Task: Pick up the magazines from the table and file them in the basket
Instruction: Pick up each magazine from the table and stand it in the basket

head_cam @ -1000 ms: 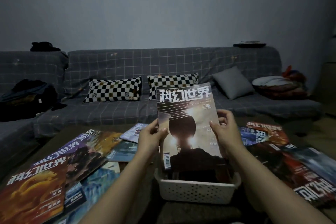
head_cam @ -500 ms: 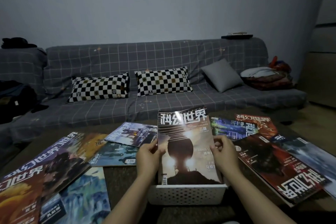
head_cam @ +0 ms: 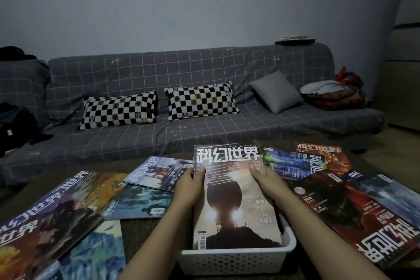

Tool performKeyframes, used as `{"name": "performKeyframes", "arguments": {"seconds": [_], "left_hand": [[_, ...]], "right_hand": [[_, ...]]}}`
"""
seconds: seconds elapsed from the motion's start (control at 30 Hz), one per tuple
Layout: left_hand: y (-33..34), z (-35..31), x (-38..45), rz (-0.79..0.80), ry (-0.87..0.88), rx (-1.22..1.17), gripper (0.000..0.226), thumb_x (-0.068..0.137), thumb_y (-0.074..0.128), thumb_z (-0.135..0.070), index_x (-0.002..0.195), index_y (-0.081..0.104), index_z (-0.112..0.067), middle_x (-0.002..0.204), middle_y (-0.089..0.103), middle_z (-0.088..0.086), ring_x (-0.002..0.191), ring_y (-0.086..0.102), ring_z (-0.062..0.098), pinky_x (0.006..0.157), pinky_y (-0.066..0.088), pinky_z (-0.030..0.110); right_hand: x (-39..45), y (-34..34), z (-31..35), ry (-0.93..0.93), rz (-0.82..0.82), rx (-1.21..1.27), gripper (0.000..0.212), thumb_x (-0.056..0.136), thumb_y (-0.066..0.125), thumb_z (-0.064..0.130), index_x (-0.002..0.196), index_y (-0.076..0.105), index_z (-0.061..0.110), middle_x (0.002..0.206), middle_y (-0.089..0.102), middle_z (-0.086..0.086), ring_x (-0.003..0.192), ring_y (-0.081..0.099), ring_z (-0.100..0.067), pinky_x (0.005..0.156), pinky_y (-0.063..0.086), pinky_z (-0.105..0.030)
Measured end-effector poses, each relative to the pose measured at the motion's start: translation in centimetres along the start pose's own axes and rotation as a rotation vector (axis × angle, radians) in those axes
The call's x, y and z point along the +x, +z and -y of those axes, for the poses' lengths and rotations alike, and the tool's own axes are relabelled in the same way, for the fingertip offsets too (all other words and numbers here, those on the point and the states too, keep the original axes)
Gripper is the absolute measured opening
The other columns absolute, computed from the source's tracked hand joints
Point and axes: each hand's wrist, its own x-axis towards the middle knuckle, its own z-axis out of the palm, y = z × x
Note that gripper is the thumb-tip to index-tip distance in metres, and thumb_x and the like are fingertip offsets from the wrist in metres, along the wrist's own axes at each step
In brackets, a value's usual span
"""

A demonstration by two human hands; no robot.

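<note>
Both hands, left (head_cam: 189,185) and right (head_cam: 267,183), grip the magazine (head_cam: 229,198); let go early and it may tip off the basket (head_cam: 234,259).

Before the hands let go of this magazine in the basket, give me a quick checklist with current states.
1. Magazine bottom edge inside the white basket: ok.
2. Left hand grip on its left edge: ok.
3. Right hand grip on its right edge: ok.
4. Magazine seated on basket floor: cannot tell, hidden by the front wall.
5. Magazine upright: not ok, it leans back.
6. Table cleared: not ok, blue magazine and others remain.
</note>
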Motion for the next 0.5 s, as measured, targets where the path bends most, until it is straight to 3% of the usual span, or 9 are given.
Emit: {"name": "performKeyframes", "arguments": {"seconds": [0.07, 0.1, 0.13, 0.2, 0.27, 0.33, 0.4, 0.5], "left_hand": [[-0.1, 0.1, 0.6, 0.023, -0.051, -0.111, 0.059, 0.094, 0.049, -0.042, 0.141, 0.04, -0.009, 0.145, 0.046, 0.01, 0.13, 0.046, 0.025, 0.107, 0.038, 0.038], [-0.1, 0.2, 0.8, 0.023, -0.059, -0.162, 0.058, 0.094, 0.052, -0.04, 0.141, 0.04, -0.008, 0.143, 0.048, 0.009, 0.125, 0.052, 0.019, 0.103, 0.042, 0.032], [-0.1, 0.3, 0.7, 0.018, -0.053, -0.213, 0.054, 0.094, 0.053, -0.036, 0.139, 0.044, -0.008, 0.137, 0.054, 0.004, 0.111, 0.059, 0.007, 0.092, 0.047, 0.02], [-0.2, 0.1, 0.7, -0.013, -0.014, -0.309, 0.045, 0.094, 0.056, -0.028, 0.132, 0.051, -0.007, 0.112, 0.061, -0.011, 0.084, 0.057, -0.013, 0.067, 0.042, 0.0], [-0.7, -0.4, 0.6, -0.017, 0.027, -0.373, 0.043, 0.093, 0.056, -0.024, 0.133, 0.049, -0.009, 0.104, 0.06, -0.021, 0.093, 0.053, -0.007, 0.062, 0.04, -0.002], [-1.5, -1.3, 0.4, -0.02, 0.067, -0.404, 0.053, 0.093, 0.057, -0.026, 0.141, 0.04, -0.011, 0.128, 0.055, -0.009, 0.108, 0.053, 0.003, 0.08, 0.048, 0.008], [-2.1, -1.7, 0.6, -0.025, 0.095, -0.444, 0.058, 0.092, 0.057, -0.028, 0.144, 0.037, -0.012, 0.144, 0.046, 0.003, 0.128, 0.048, 0.018, 0.106, 0.043, 0.035], [-2.6, -2.3, 0.3, -0.025, 0.146, -0.494, 0.055, 0.091, 0.058, -0.029, 0.143, 0.041, -0.016, 0.142, 0.05, 0.004, 0.129, 0.049, 0.022, 0.108, 0.04, 0.045]], "right_hand": [[0.3, -0.1, -0.1, -0.002, 0.001, 0.068, 0.034, 0.092, 0.052, 0.036, 0.114, 0.061, 0.013, 0.11, 0.067, -0.007, 0.094, 0.064, -0.021, 0.082, 0.05, -0.034], [0.4, 0.0, -0.1, -0.013, -0.013, 0.088, 0.033, 0.092, 0.053, 0.035, 0.114, 0.061, 0.012, 0.108, 0.068, -0.007, 0.094, 0.065, -0.021, 0.08, 0.051, -0.034], [0.4, 0.1, -0.2, -0.027, -0.028, 0.117, 0.031, 0.092, 0.054, 0.033, 0.114, 0.061, 0.012, 0.107, 0.068, -0.006, 0.094, 0.064, -0.021, 0.079, 0.051, -0.034], [0.2, 0.3, 0.0, -0.069, -0.048, 0.187, 0.024, 0.093, 0.053, 0.029, 0.112, 0.061, 0.017, 0.107, 0.067, -0.005, 0.096, 0.064, -0.021, 0.084, 0.052, -0.036], [-0.2, 0.3, 0.8, -0.121, -0.06, 0.266, 0.017, 0.093, 0.052, 0.025, 0.107, 0.061, 0.021, 0.106, 0.068, -0.004, 0.097, 0.064, -0.022, 0.087, 0.051, -0.04], [-0.5, 0.2, 1.7, -0.173, -0.064, 0.347, 0.013, 0.092, 0.053, 0.023, 0.101, 0.063, 0.026, 0.103, 0.069, -0.001, 0.094, 0.066, -0.017, 0.079, 0.053, -0.034], [-0.7, 0.1, 2.6, -0.21, -0.08, 0.367, 0.012, 0.091, 0.056, 0.026, 0.095, 0.061, 0.036, 0.1, 0.069, 0.008, 0.089, 0.066, -0.007, 0.073, 0.052, -0.026], [-1.1, 0.0, 3.0, -0.249, -0.098, 0.371, 0.014, 0.088, 0.058, 0.033, 0.099, 0.058, 0.04, 0.105, 0.066, 0.01, 0.098, 0.063, -0.011, 0.079, 0.05, -0.03]]}}
